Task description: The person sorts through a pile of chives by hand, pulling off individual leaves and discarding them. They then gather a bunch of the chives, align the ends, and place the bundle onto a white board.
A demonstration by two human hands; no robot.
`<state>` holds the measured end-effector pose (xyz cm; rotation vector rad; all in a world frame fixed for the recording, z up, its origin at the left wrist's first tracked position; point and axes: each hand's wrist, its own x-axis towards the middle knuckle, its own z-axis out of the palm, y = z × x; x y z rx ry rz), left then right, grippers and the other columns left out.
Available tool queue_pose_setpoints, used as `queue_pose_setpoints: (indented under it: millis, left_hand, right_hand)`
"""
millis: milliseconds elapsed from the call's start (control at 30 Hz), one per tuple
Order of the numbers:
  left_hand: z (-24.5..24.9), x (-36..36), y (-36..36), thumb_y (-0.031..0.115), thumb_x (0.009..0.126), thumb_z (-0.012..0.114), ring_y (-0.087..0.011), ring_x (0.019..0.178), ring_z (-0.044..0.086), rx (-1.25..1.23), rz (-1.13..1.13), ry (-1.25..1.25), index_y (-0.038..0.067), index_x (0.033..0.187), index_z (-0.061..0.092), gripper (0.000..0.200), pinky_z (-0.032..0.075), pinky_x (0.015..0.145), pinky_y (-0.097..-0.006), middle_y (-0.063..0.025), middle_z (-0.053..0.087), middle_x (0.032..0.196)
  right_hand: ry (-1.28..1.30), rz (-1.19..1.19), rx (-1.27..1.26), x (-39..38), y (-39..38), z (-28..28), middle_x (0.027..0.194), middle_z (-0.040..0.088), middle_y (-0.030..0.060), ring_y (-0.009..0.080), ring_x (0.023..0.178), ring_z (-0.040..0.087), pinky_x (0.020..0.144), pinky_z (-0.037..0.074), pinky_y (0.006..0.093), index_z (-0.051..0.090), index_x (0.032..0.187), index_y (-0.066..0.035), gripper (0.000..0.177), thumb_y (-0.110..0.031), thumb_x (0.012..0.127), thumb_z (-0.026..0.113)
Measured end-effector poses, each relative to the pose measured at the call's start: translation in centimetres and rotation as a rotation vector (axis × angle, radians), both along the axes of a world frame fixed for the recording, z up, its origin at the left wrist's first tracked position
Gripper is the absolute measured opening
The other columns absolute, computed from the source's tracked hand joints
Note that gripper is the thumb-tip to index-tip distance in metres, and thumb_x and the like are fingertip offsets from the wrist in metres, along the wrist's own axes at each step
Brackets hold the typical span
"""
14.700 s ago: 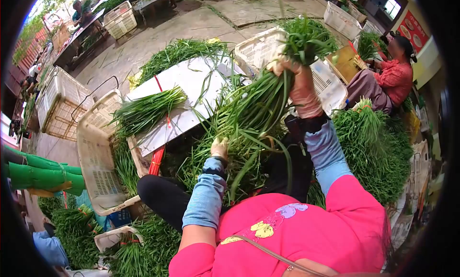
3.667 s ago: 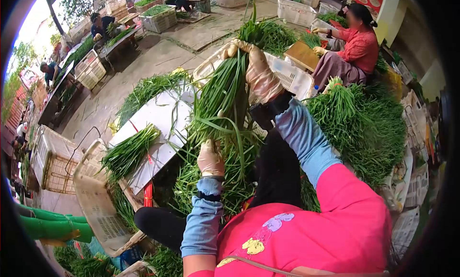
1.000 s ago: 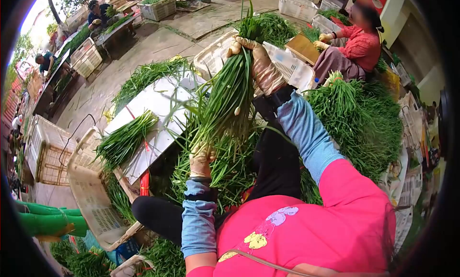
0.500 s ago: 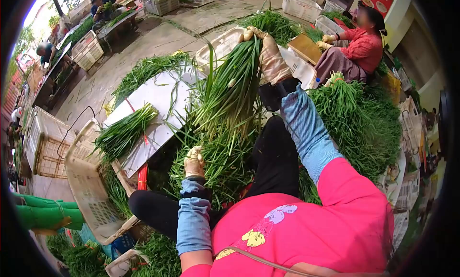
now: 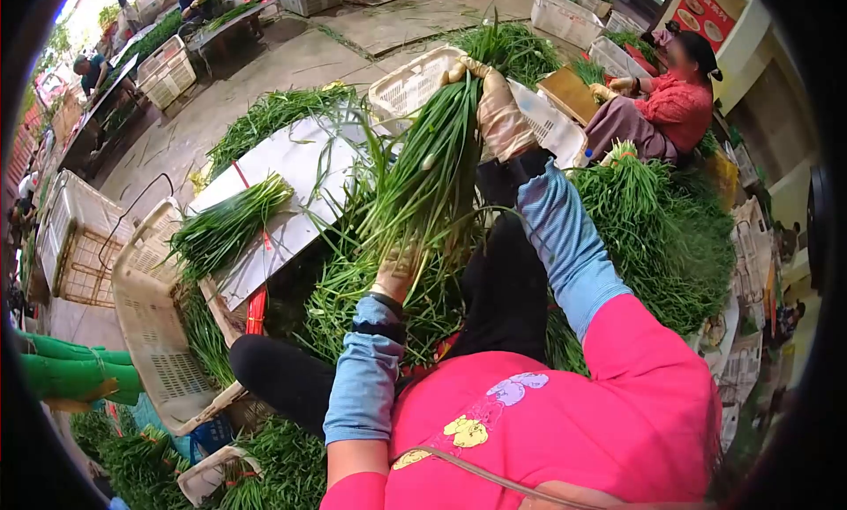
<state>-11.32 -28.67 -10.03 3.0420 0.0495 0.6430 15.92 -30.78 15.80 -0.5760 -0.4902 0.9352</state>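
Note:
My right hand (image 5: pixel 483 91), in a pale glove, is raised and closed round the upper end of a large bunch of long green stalks (image 5: pixel 428 161), which hangs down to the left. My left hand (image 5: pixel 400 270), also gloved, is at the lower end of that bunch, its fingers hidden among the stalks. Below lies a loose heap of the same greens (image 5: pixel 340 303). A smaller bunch (image 5: pixel 231 226) rests on a white board (image 5: pixel 296 170) to the left, beside a red strip.
Plastic crates (image 5: pixel 163 311) stand at the left, with green wrapped rolls (image 5: pixel 79 369) nearby. Another white crate (image 5: pixel 415 82) is beyond the board. A large pile of greens (image 5: pixel 670 245) lies at the right. A person in red (image 5: pixel 675 104) sits behind it; others work at the upper left.
My left hand has moved up and right, from beside the hanging bunch in among its lower stalks. My right hand still holds the bunch in nearly the same place.

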Motion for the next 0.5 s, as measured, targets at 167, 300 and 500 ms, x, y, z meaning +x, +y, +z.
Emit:
queue_pose_setpoints:
  millis: [167, 300, 500]
  left_hand:
    - [0.7, -1.0, -0.5, 0.012, 0.081, 0.055, -0.0317, 0.099, 0.055, -0.404, 0.025, -0.082, 0.006, 0.115, 0.055, 0.035, 0.044, 0.084, -0.0432, -0.0124, 0.059, 0.105]
    - [1.1, -0.3, -1.1, 0.010, 0.085, 0.053, -0.0289, 0.091, 0.060, -1.035, 0.188, -0.028, 0.005, 0.112, 0.058, 0.028, 0.047, 0.081, -0.0387, -0.0134, 0.062, 0.102]
    - [-0.1, -0.1, -1.2, 0.007, 0.078, 0.056, -0.0284, 0.088, 0.058, -0.830, 0.188, -0.141, 0.005, 0.110, 0.056, 0.032, 0.047, 0.077, -0.0375, -0.0111, 0.060, 0.097]
  right_hand:
    - [-0.076, -0.057, -0.089, 1.4, -0.1, -0.3, 0.073, 0.061, 0.0109, 0.0236, 0.060, 0.058, 0.058, 0.052, 0.0360, 0.054, 0.073, -0.004, 0.022, -0.022, 0.086, 0.053]
    - [-0.064, -0.099, -0.090, 0.8, -0.2, -0.2, 0.071, 0.060, 0.0110, 0.0229, 0.059, 0.058, 0.057, 0.052, 0.0354, 0.055, 0.073, -0.005, 0.019, -0.020, 0.084, 0.054]
    - [-0.153, -0.112, -0.075, 0.8, 0.5, -0.7, 0.072, 0.058, 0.0118, 0.0241, 0.062, 0.056, 0.060, 0.050, 0.0354, 0.054, 0.072, -0.002, 0.022, -0.019, 0.084, 0.049]
